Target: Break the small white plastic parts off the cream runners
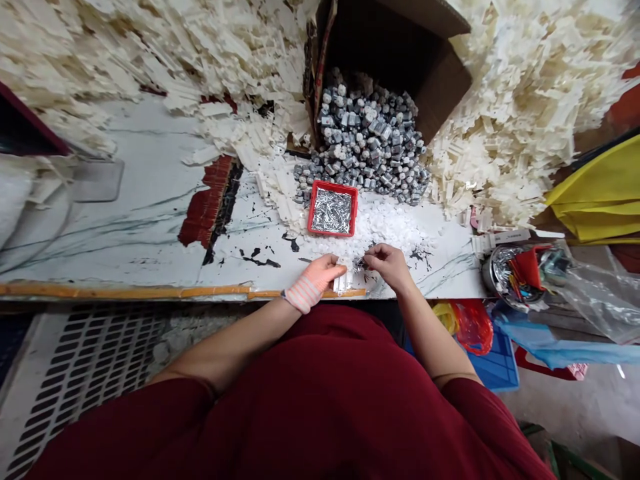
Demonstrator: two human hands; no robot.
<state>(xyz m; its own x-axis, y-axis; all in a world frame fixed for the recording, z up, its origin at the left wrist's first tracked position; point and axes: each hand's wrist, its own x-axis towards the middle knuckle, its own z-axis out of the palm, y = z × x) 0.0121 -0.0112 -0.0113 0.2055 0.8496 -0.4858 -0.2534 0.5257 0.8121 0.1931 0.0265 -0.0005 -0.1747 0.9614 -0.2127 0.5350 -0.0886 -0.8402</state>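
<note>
At the near edge of the table (pixel 143 173), my left hand (pixel 316 277), in a striped glove (pixel 304 290), grips a flat white plastic strip (pixel 343 283); my bare right hand (pixel 391 267) curls at slim metal pins (pixel 359 266), whether grasping any I cannot tell.

A maroon short-sleeved top (pixel 320 393) is being worn.
The left hand (pixel 320 273) is being covered by a striped orange glove (pixel 304 291).

A marbled table (pixel 145 163) is bearing a red tray (pixel 331 233), grey parts (pixel 375 140) farther off, pale strips (pixel 225 60) far left.
</note>
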